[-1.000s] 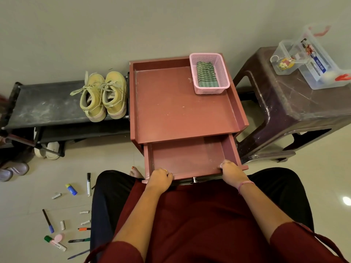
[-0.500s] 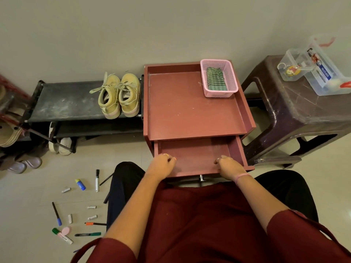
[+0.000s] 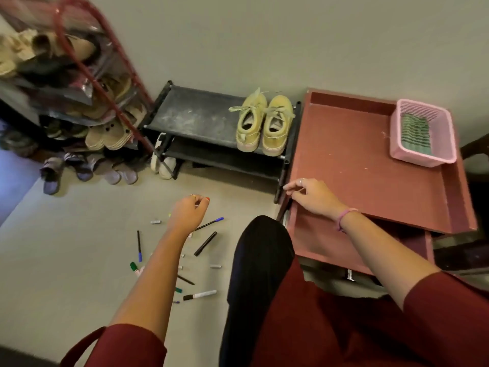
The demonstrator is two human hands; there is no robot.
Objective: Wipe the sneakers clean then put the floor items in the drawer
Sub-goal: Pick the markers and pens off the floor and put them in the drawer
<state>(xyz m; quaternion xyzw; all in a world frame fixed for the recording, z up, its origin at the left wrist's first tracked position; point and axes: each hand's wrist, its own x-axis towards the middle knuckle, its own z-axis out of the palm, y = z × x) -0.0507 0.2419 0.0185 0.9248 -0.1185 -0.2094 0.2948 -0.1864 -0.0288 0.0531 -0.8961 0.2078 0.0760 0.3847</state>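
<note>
Yellow sneakers (image 3: 264, 123) stand side by side on the black shoe rack (image 3: 195, 115). To their right is the red cabinet (image 3: 357, 160), its drawer (image 3: 330, 242) pulled open and showing a bare bottom. A pink basket (image 3: 447, 144) on the cabinet top holds a green striped cloth (image 3: 415, 133). Several pens, markers and small batteries lie scattered on the floor, among them a black marker (image 3: 205, 243), a blue-capped pen (image 3: 210, 223) and a white marker (image 3: 199, 295). My left hand (image 3: 188, 213) hovers over them, fingers loosely curled, holding nothing. My right hand (image 3: 312, 194) is at the cabinet's front left corner, also holding nothing.
A tall shoe rack with a clear cover (image 3: 66, 75) fills the far left, with slippers (image 3: 87, 170) on the floor beneath it. My knee in black trousers (image 3: 262, 250) is between the floor items and the drawer. A dark stool (image 3: 473, 149) shows at the right edge.
Both hands have let go of the drawer front. My view has swung left; the left hand has gone out over the floor items and the right hand to the cabinet's left corner.
</note>
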